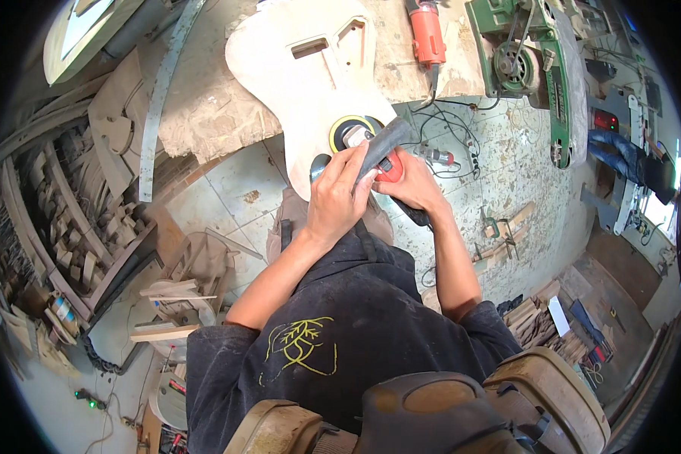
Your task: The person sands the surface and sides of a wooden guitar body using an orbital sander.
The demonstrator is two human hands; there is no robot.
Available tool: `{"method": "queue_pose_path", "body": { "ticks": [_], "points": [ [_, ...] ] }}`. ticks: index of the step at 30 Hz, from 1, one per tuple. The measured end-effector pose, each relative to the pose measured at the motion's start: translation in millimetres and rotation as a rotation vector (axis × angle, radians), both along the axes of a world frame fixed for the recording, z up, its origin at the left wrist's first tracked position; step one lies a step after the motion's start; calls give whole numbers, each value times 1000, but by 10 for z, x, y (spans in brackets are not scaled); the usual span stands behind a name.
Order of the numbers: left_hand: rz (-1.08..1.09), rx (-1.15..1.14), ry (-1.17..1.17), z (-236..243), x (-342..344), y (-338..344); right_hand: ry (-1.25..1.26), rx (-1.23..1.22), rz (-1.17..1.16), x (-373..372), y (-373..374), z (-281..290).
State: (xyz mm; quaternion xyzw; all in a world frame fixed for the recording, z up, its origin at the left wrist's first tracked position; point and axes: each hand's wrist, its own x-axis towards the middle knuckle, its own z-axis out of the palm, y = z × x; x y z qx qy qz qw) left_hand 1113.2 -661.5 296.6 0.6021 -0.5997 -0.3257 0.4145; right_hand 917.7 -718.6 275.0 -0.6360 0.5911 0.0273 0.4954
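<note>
A pale wooden electric guitar body [268,68] with routed cavities lies on the workbench, its lower end jutting past the near edge. Against that end rests the yellow-rimmed disc of a power sander [340,125]. My right hand [415,181] is closed round the sander's red and black body. My left hand [339,189] wraps the tool near its head, where a dark grey tube [387,141] slants across. The tube hides part of the sander, and I cannot tell how it is attached. A dark rounded part [320,166] shows beside my left fingers.
The worn workbench [204,113] carries a red power tool [428,38] with a cord. At right stands a green machine [518,68]. Cables [454,129] and a clamp [495,227] lie on the tiled floor. Curved wood pieces and offcuts [76,234] pile up at left, near a stool [204,265].
</note>
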Motion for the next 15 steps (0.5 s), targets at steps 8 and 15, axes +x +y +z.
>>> {"method": "queue_pose_path", "body": {
  "ticks": [8,15],
  "points": [
    [8,61,49,3,47,254,-7,39,33,84,138,82],
    [86,-9,0,7,150,247,-18,9,25,274,70,164]
  ]
}}
